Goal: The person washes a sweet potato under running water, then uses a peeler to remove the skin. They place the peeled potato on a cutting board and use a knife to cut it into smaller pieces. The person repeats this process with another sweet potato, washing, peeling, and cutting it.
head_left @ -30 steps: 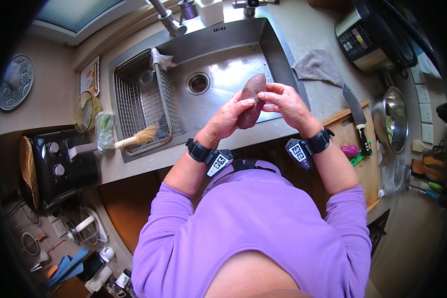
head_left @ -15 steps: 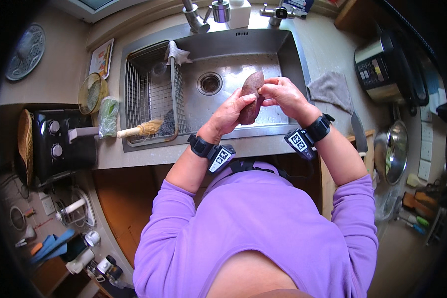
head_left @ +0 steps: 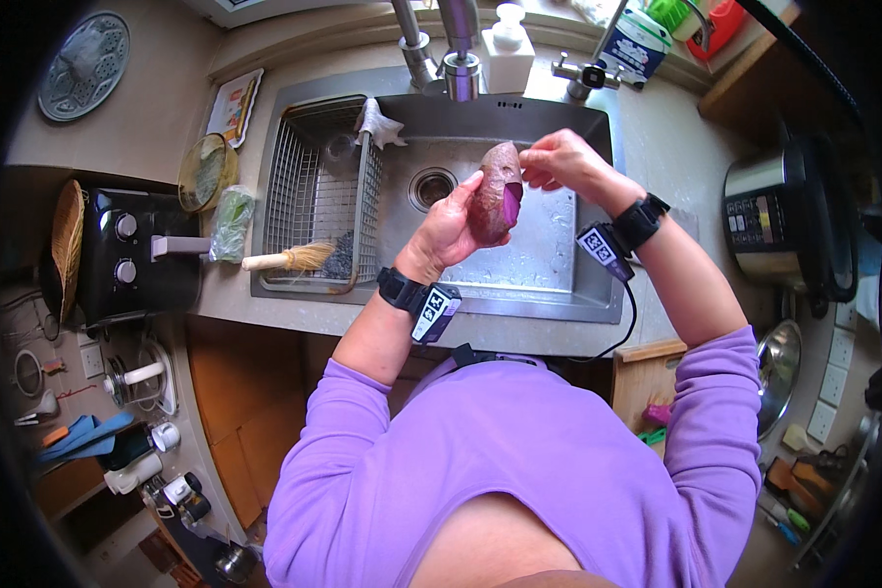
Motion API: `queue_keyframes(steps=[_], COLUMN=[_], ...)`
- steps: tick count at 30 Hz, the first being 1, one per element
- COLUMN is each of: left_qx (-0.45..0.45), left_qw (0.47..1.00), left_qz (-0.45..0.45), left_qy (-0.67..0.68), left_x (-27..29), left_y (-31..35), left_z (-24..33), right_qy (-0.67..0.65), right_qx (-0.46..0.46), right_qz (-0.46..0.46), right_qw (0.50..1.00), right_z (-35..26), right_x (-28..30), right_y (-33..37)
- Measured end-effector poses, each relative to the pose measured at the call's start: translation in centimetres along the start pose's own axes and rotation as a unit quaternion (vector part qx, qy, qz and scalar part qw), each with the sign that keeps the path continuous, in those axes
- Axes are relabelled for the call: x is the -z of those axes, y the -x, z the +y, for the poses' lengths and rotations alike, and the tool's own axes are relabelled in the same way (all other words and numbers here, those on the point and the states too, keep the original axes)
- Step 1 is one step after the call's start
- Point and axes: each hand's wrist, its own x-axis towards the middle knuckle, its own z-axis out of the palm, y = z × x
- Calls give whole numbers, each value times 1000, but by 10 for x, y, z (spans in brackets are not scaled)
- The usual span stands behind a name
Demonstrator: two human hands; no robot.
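A purple sweet potato (head_left: 492, 201) stands nearly upright over the sink, held in my left hand (head_left: 447, 227), with the fingers wrapped round its lower left side. On its right side the skin is off in a patch of bright purple flesh. Just right of its upper end is my right hand (head_left: 568, 167), fingers curled and pressed together near the skin. Whatever those fingertips may hold is too small to make out. Beneath both hands lies the wet steel sink (head_left: 549, 277), with its drain (head_left: 431, 188) to the left of the sweet potato.
A wire basket (head_left: 367, 216) fills the sink's left end, with a straw brush (head_left: 299, 257) across its near rim. Faucets (head_left: 463, 73) and a white pump bottle (head_left: 508, 54) line the back. A bagged green vegetable (head_left: 233, 223) lies left; a cooker (head_left: 779, 220) stands right.
My right hand has drawn slightly away from the sweet potato. The bright flesh patch now faces into view. The whole view has shifted, bringing more of the back counter in.
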Motion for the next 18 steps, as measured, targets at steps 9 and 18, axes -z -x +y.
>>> queue_keyframes(steps=[9,18], left_qx=[-75,-114], left_qw=[988,980], left_qz=[132,150], left_qy=[41,69], left_x=[31,52], left_y=[-4,-15], left_z=[30,34], right_qy=[202,43], right_qx=[336,343], right_qz=[159,89], right_qw=[906,934], right_z=[-34,-37], right_x=[13,1], right_y=[-142,-183])
